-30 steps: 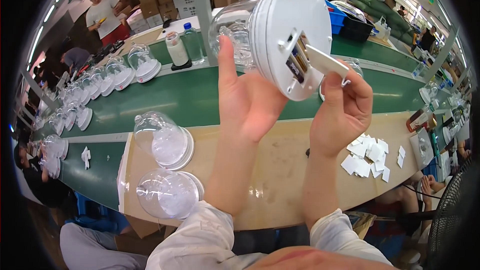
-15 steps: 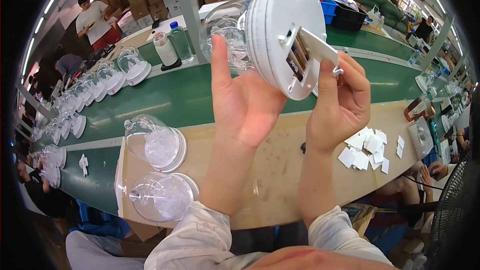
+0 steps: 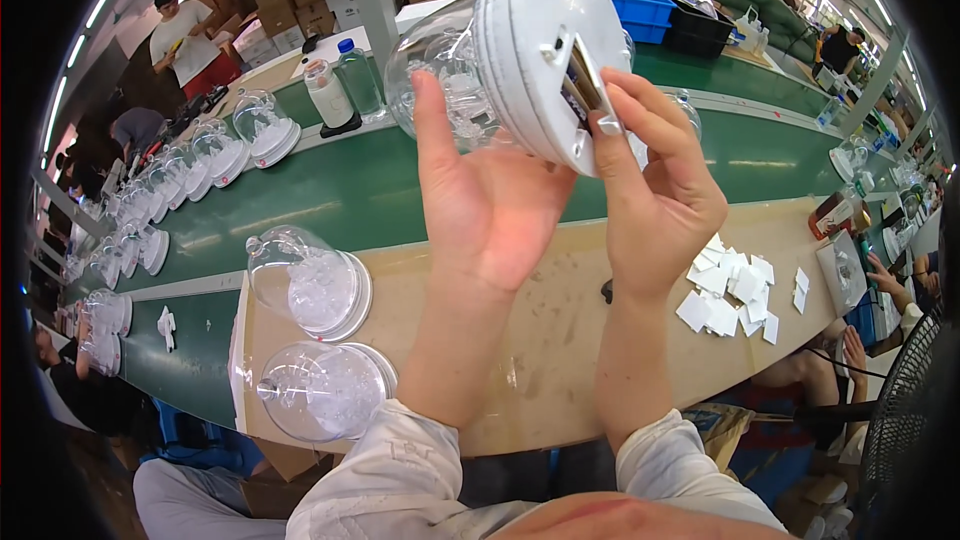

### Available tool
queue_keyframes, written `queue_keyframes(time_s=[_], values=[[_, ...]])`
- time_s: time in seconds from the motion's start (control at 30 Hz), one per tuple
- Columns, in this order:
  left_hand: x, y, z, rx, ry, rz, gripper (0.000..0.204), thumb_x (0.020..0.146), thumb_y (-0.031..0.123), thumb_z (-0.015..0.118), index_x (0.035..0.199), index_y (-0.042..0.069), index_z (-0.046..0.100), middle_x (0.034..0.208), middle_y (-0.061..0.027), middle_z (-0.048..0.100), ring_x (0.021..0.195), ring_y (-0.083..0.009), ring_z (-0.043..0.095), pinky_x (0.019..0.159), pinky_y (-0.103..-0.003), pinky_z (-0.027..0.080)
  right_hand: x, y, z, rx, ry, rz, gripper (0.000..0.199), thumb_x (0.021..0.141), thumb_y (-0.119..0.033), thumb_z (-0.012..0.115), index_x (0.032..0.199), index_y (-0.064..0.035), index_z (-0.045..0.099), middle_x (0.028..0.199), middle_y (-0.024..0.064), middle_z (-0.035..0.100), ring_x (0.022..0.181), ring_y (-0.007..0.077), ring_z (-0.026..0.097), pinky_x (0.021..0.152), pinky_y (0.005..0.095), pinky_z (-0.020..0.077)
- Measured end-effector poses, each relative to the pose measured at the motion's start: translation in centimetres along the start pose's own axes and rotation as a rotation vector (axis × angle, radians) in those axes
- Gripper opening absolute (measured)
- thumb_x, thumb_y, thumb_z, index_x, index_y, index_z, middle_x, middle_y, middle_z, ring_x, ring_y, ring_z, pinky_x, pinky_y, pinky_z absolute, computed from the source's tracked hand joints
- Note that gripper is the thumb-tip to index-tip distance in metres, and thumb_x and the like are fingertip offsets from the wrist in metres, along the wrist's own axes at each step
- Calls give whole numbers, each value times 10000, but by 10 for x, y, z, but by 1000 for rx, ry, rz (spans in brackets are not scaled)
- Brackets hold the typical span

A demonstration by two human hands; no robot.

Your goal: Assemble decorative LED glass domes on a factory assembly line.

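My left hand (image 3: 490, 205) supports a clear dome ornament (image 3: 545, 25) from below, its thumb up beside the dome. The ornament is tipped sideways, with the underside of its white round base facing right. In that underside a rectangular battery compartment (image 3: 574, 98) stands uncovered, with batteries partly visible inside. Between the thumb and fingers of my right hand (image 3: 662, 185) is a small white battery cover (image 3: 594, 75), seen nearly edge-on at the compartment's right side. Whether it touches the base, I cannot tell.
Two more dome ornaments (image 3: 310, 280) rest on the brown board (image 3: 530, 380) at left. A pile of white square covers (image 3: 735, 290) lies at right. Many domes line the green belt's (image 3: 390, 190) far left. A fan (image 3: 905, 390) stands at lower right.
The ornament has shifted slightly left and up. My right hand has moved left with the cover, which has turned from face-on to nearly edge-on, closer to the compartment.
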State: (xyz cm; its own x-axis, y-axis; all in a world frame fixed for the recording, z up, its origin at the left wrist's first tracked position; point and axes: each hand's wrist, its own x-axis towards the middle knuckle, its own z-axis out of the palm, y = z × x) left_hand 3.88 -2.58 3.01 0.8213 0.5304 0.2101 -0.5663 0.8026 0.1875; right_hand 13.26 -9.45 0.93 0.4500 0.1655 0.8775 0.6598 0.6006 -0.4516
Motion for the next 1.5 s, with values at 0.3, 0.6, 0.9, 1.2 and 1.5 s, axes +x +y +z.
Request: queue_keyframes(time_s=[0.3, 0.6, 0.9, 1.2, 1.5], values=[[-5, 20, -5, 88, -34, 100, 947, 807, 713, 556, 1370, -28, 380, 1339, -118, 488, 1221, -243, 449, 1058, -394, 342, 7, -22, -4, 39, -306, 126, 355, 795, 105, 660, 1138, 15, 669, 1265, 161, 601, 1218, 252, 532, 1035, 363, 395], [0, 9, 0, 187, -97, 209, 876, 861, 676, 511, 1386, -9, 360, 1340, -113, 493, 1224, -240, 482, 1042, -400, 374, 1, -9, -3, 143, -158, 159, 290, 838, 55, 657, 1126, 19, 674, 1283, 175, 587, 1212, 242, 538, 1037, 362, 398], [1, 27, -13, 388, -42, 432, 863, 858, 631, 568, 1380, -4, 306, 1309, -113, 487, 1233, -259, 463, 1031, -436, 387, 0, -29, -4, -130, -562, 117, 722, 807, -201, 737, 1410, 21, 408, 1470, 208, 389, 1393, 306, 338, 1113, 384, 285], [-5, 18, 5, 309, -94, 597, 941, 848, 646, 567, 1396, -44, 237, 1349, -146, 442, 1247, -273, 449, 1056, -435, 369, -6, -48, 14, -167, -538, 88, 935, 703, -144, 800, 1449, 74, 280, 1494, 243, 325, 1399, 328, 319, 1112, 383, 298], [-22, 21, 10, 191, -168, 530, 921, 850, 697, 504, 1409, -9, 308, 1391, -120, 436, 1276, -267, 417, 1087, -433, 317, -9, -42, 28, 35, -482, -20, 863, 736, -114, 764, 1443, 72, 306, 1486, 239, 345, 1389, 339, 336, 1127, 394, 262]])
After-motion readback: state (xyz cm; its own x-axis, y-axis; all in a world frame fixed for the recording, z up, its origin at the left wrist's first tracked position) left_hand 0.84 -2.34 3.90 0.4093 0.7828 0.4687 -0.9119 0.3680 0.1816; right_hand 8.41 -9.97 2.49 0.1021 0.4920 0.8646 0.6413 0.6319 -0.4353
